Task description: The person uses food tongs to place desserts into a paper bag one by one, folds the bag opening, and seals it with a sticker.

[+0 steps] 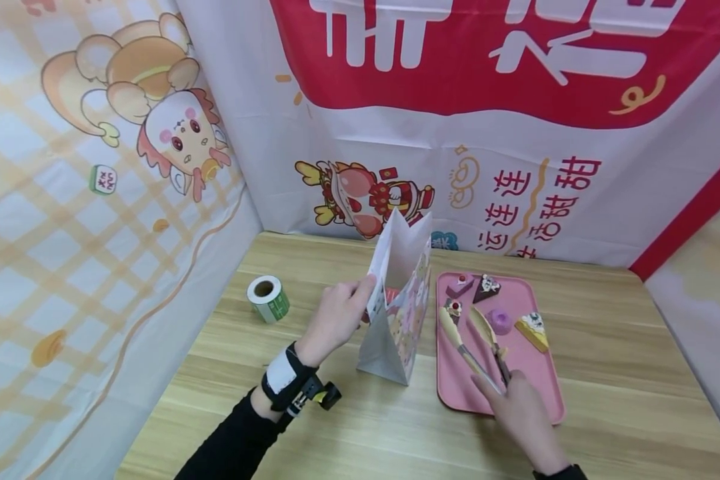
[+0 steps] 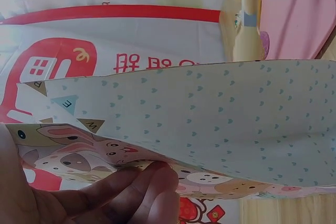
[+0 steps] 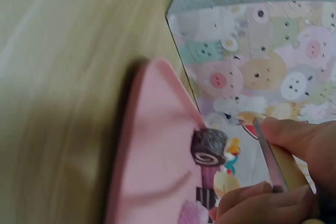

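My left hand (image 1: 339, 310) grips the near-left upper edge of a standing paper bag (image 1: 409, 320), whose top gapes. In the left wrist view its fingers (image 2: 152, 187) lie curled against the animal-printed side. My right hand (image 1: 519, 407) holds a pair of tongs (image 1: 477, 360) by the handles over a pink tray (image 1: 498, 393). The tong arms are spread, the left tip overlapping a small chocolate roll cake (image 3: 209, 148) topped with a red dot. Also on the tray are a purple ring-shaped cake (image 1: 500, 321), a yellow cake slice (image 1: 533, 331), a dark slice (image 1: 487, 287) and a pink piece (image 1: 459, 285).
A roll of labels (image 1: 268, 299) stands on the wooden table (image 1: 324, 427), left of the bag. Printed cloth walls (image 1: 264, 120) rise behind the table and along its sides. The bag stands close beside the tray's left edge.
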`<action>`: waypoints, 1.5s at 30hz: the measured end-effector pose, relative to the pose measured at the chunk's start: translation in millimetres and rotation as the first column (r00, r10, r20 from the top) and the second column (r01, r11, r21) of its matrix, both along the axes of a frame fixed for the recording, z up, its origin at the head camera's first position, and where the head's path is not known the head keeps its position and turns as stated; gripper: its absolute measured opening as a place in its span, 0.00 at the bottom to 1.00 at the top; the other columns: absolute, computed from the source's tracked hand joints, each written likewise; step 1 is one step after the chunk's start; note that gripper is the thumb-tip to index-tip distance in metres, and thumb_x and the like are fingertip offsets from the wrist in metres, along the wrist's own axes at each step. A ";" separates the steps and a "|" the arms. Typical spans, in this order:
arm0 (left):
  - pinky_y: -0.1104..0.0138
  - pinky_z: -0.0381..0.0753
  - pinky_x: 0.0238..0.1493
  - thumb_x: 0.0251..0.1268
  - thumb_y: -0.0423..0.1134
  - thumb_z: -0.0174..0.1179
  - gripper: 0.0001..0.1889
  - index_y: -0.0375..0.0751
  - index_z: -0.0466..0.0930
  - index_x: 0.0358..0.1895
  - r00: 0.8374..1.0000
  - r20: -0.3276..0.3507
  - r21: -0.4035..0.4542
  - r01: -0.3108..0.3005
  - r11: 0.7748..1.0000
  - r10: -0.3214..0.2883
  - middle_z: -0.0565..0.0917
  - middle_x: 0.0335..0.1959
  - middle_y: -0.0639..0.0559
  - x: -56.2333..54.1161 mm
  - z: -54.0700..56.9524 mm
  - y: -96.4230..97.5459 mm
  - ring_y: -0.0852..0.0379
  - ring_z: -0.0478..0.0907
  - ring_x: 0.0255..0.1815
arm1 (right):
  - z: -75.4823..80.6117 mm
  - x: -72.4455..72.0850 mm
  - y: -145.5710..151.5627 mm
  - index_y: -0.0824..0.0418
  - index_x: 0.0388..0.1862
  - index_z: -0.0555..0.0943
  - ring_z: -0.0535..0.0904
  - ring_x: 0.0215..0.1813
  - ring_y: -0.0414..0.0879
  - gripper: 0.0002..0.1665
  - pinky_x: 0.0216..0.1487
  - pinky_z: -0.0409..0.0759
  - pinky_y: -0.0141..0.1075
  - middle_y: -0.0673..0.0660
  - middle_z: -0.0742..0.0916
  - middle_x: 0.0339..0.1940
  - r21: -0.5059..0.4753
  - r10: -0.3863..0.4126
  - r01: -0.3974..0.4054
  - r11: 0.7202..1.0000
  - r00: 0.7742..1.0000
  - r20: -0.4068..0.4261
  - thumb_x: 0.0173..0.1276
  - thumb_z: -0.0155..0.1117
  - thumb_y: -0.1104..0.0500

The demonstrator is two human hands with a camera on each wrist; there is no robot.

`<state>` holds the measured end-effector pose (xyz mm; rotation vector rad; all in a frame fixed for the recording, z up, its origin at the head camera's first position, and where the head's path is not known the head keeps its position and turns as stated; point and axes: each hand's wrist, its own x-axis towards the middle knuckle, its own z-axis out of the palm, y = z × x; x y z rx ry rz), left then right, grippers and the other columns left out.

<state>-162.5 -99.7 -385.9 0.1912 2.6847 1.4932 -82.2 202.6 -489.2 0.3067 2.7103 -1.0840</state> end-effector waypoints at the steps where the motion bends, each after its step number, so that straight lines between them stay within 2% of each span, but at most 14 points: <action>1: 0.60 0.79 0.24 0.75 0.64 0.38 0.34 0.37 0.85 0.46 1.000 -0.003 0.001 0.000 1.000 0.000 0.82 0.24 0.51 -0.1 -0.2 -0.2 0.52 0.80 0.24 | -2.3 0.5 -2.6 0.75 0.41 0.67 0.71 0.22 0.49 0.44 0.21 0.68 0.40 0.58 0.72 0.22 -0.009 -0.004 0.004 1.000 1.000 0.000 0.66 0.59 0.31; 6: 0.60 0.79 0.23 0.75 0.63 0.39 0.34 0.37 0.85 0.46 1.000 -0.005 0.007 -0.001 1.000 0.001 0.83 0.25 0.48 0.3 -1.4 -0.9 0.53 0.80 0.23 | -8.9 -0.3 -12.6 0.79 0.46 0.64 0.70 0.22 0.49 0.46 0.20 0.67 0.40 0.59 0.71 0.22 -0.020 -0.020 0.020 1.000 1.000 -0.002 0.67 0.60 0.34; 12: 0.60 0.79 0.24 0.75 0.64 0.39 0.34 0.37 0.84 0.47 1.000 0.003 0.020 0.004 1.000 -0.004 0.83 0.26 0.47 0.8 -2.1 -0.7 0.52 0.80 0.24 | -9.5 -8.0 -16.5 0.73 0.42 0.65 0.69 0.20 0.49 0.42 0.19 0.66 0.40 0.58 0.71 0.21 0.015 -0.043 0.043 0.999 0.999 0.017 0.69 0.56 0.32; 18: 0.60 0.79 0.23 0.74 0.65 0.38 0.35 0.37 0.84 0.47 1.000 0.010 0.020 -0.003 1.000 0.003 0.82 0.24 0.50 0.8 -2.6 -0.8 0.49 0.80 0.25 | -12.1 -10.2 -12.8 0.70 0.35 0.67 0.69 0.18 0.49 0.39 0.18 0.64 0.40 0.58 0.72 0.19 0.149 -0.023 0.026 0.989 1.000 -0.020 0.70 0.53 0.31; 23: 0.60 0.79 0.23 0.74 0.65 0.38 0.36 0.37 0.85 0.46 1.000 0.014 0.025 -0.004 1.000 0.003 0.82 0.24 0.49 0.7 -1.9 -0.9 0.46 0.81 0.26 | -13.5 -8.8 -12.6 0.69 0.32 0.68 0.70 0.17 0.50 0.36 0.16 0.65 0.42 0.58 0.73 0.16 0.272 0.009 0.010 0.962 0.998 -0.070 0.71 0.55 0.35; 28: 0.60 0.79 0.24 0.74 0.66 0.38 0.35 0.38 0.85 0.46 1.000 0.019 0.030 -0.007 1.000 0.007 0.82 0.24 0.49 0.7 -1.6 -1.1 0.45 0.81 0.27 | -13.0 -11.4 -16.5 0.69 0.31 0.68 0.71 0.17 0.51 0.33 0.17 0.67 0.44 0.58 0.74 0.16 0.357 0.043 -0.016 0.934 0.997 -0.066 0.71 0.59 0.38; 35: 0.60 0.79 0.24 0.74 0.66 0.38 0.36 0.37 0.84 0.48 1.000 0.028 0.031 -0.006 0.999 0.005 0.82 0.25 0.49 0.1 -2.6 -0.5 0.42 0.81 0.29 | -16.6 -14.1 -15.9 0.69 0.30 0.68 0.72 0.18 0.52 0.32 0.17 0.68 0.45 0.58 0.74 0.17 0.366 0.043 -0.023 0.930 0.998 -0.046 0.71 0.60 0.40; 42: 0.60 0.80 0.25 0.74 0.66 0.38 0.36 0.37 0.84 0.48 1.000 0.020 0.029 0.000 1.000 -0.001 0.83 0.26 0.48 0.2 -2.5 0.2 0.50 0.80 0.26 | -17.6 -18.4 -14.6 0.68 0.29 0.69 0.74 0.19 0.53 0.32 0.17 0.68 0.47 0.58 0.74 0.18 0.365 0.051 -0.028 0.930 0.997 -0.052 0.71 0.58 0.39; 45: 0.60 0.80 0.24 0.74 0.66 0.38 0.36 0.37 0.84 0.48 1.000 0.021 0.031 -0.001 1.000 0.000 0.83 0.26 0.48 -0.4 -3.2 0.3 0.49 0.80 0.26 | -18.7 -19.7 -14.5 0.68 0.29 0.69 0.74 0.19 0.53 0.32 0.17 0.68 0.47 0.58 0.74 0.18 0.372 0.049 -0.023 0.928 0.997 -0.059 0.71 0.58 0.39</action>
